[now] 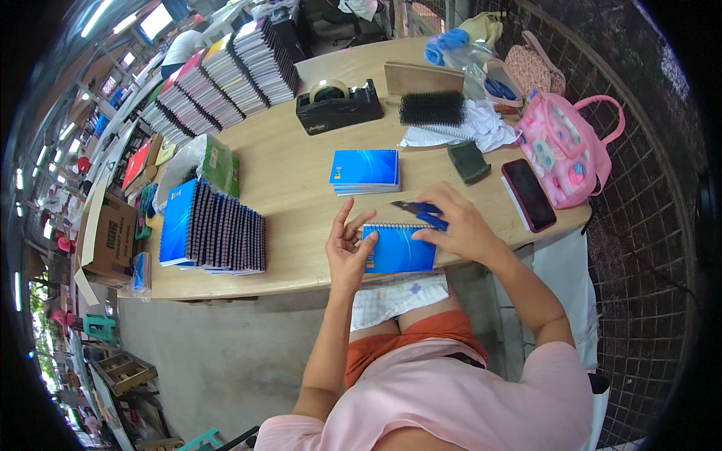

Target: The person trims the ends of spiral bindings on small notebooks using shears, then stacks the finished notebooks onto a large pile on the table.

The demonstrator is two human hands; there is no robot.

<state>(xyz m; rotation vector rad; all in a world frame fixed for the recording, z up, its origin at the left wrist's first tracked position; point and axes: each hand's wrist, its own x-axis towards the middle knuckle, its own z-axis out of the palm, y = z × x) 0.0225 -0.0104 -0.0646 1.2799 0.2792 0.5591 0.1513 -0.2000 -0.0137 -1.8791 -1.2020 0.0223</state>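
Blue spiral-bound notebook (398, 249) lies at the wooden table's (286, 180) near edge, wire spine along its far side.
Left hand (347, 248) steadies its left edge, fingers spread; right hand (460, 225) is closed on blue-handled pliers (418, 210) at the spine's right end. Small stack of blue notebooks (365, 171) waits beyond.

The scene is evenly lit by bright, soft daylight, with ceiling strip lights (98, 16) seen at upper left. Only faint shadows are cast on the desk (293, 173). Straight edges are bent by fisheye distortion, and the corners are blacked out.
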